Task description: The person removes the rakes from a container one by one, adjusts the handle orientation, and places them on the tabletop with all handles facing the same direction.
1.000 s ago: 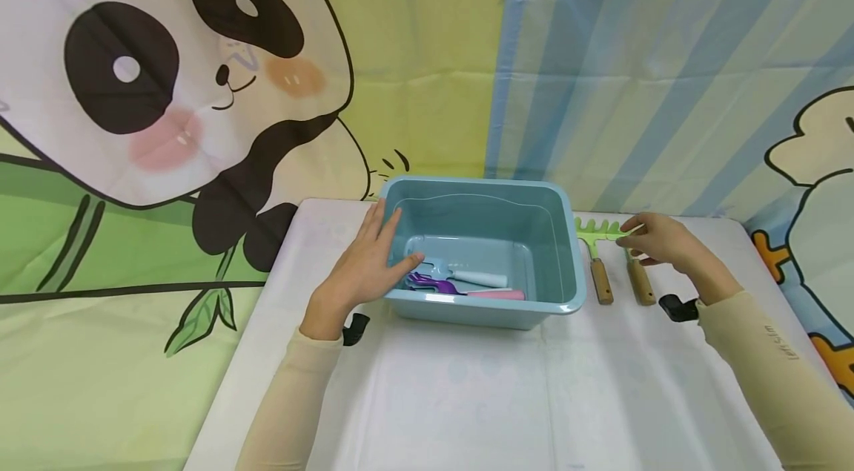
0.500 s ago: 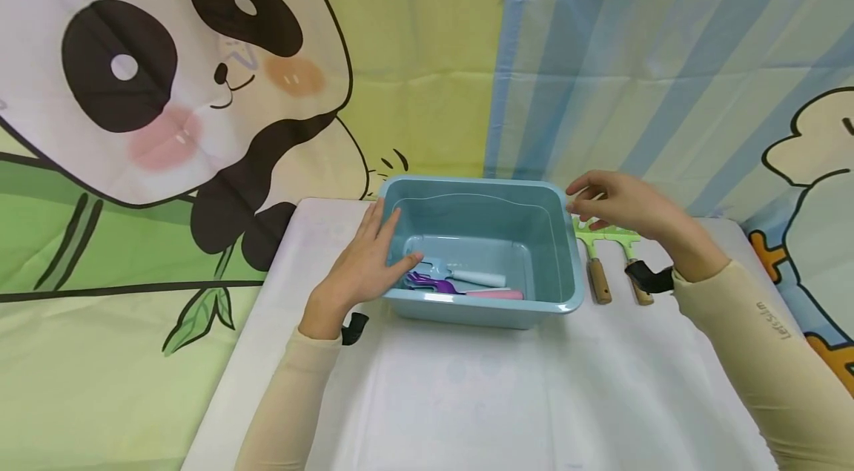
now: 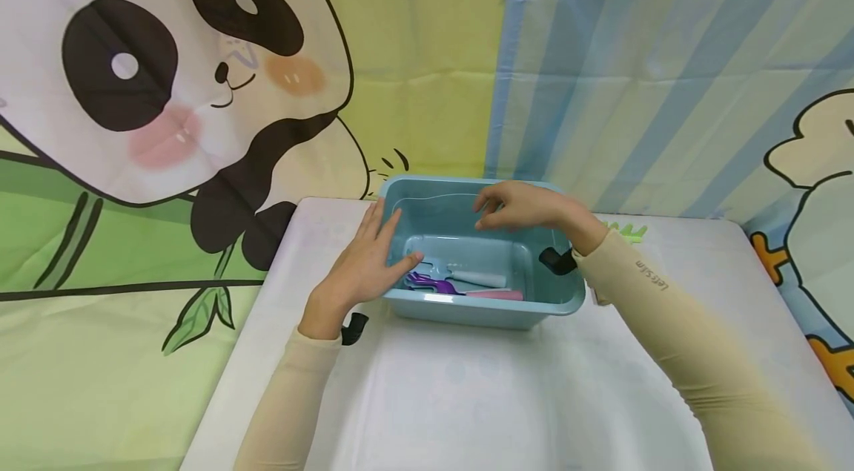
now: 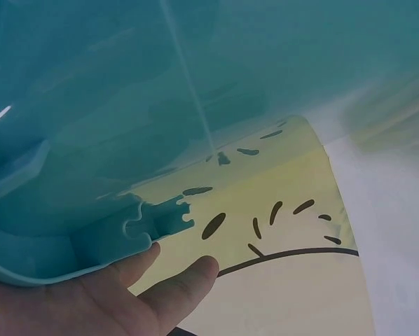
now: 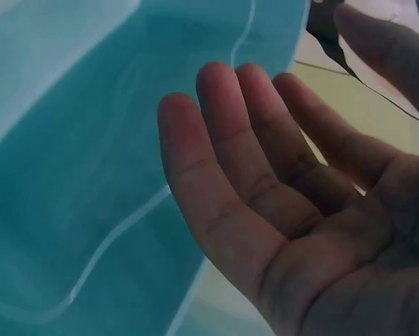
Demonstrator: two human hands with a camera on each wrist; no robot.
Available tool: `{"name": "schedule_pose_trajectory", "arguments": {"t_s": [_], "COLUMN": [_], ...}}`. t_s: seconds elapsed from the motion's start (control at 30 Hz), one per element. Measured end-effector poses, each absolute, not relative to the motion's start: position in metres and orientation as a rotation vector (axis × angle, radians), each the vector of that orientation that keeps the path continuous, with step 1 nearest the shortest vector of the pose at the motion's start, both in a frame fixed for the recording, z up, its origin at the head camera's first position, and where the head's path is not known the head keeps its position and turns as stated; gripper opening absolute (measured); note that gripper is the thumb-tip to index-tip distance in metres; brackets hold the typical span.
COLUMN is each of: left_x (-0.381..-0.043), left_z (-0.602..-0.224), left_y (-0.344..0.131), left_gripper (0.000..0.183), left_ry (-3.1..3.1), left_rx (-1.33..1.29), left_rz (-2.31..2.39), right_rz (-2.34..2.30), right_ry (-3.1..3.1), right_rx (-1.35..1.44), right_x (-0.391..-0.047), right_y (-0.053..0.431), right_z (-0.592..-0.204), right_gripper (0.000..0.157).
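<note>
A blue plastic basin (image 3: 480,315) stands on the white table. My left hand (image 3: 363,259) rests on its left rim with fingers spread and straight; the left wrist view shows fingers (image 4: 178,290) against the rim. Over the back right of the basin hovers my right hand (image 3: 523,205), fingers loosely bent. Nothing lies in that palm (image 5: 335,273) in the right wrist view. On the basin floor lie a light-blue handled tool (image 3: 477,279) and a purple hand fork (image 3: 437,284) with a pink handle (image 3: 494,294).
Right of the basin, green prongs (image 3: 630,231) of a garden tool show past my right sleeve (image 3: 667,323), which hides most of the tools there. White cloth (image 3: 460,397) covers the table. A printed curtain (image 3: 427,48) hangs behind it.
My right hand has moved left, from above the green wooden-handled tools to above the basin. My left hand has stayed on the rim.
</note>
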State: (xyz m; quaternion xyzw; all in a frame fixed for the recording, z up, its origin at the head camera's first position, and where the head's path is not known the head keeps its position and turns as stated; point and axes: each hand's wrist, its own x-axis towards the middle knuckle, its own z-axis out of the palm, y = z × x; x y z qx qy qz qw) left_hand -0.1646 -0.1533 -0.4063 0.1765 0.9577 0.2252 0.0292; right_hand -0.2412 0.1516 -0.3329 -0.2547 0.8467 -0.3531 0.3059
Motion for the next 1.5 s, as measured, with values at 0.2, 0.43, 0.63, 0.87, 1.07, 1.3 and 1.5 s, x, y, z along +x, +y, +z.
{"name": "schedule_pose_trajectory", "arguments": {"t_s": [0.2, 0.43, 0.63, 0.87, 1.07, 1.3, 1.5], "left_x": [-0.164, -0.164, -0.165, -0.164, -0.164, -0.164, -0.165], "left_z": [-0.407, -0.407, -0.408, -0.409, -0.408, -0.409, -0.410], "left_y": [-0.153, -0.151, -0.150, -0.150, -0.151, -0.153, -0.154], "left_gripper": [0.098, 0.095, 0.095, 0.096, 0.095, 0.096, 0.096], "left_ry": [2.959, 2.951, 2.970, 2.960, 2.970, 2.973, 2.969], "left_rx": [0.544, 0.551, 0.570, 0.569, 0.555, 0.563, 0.563], "left_rz": [0.689, 0.679, 0.679, 0.678, 0.678, 0.679, 0.688], "right_rz": [-0.879, -0.766, -0.592, -0.379, -0.387, -0.372, -0.263], "right_ry": [2.148, 2.096, 2.116, 2.125, 2.116, 2.154, 2.202], "right_rx": [-0.645, -0.568, -0.603, -0.582, -0.551, -0.567, -0.657], "right_x": [-0.262, -0.275, -0.276, -0.271, -0.267, -0.262, -0.261], "right_y": [0.122, 0.106, 0.096, 0.092, 0.089, 0.087, 0.082], "right_z": [-0.362, -0.403, -0.424, -0.443, -0.451, -0.459, -0.463], "right_gripper": [0.043, 0.050, 0.044, 0.035, 0.030, 0.025, 0.020]}}
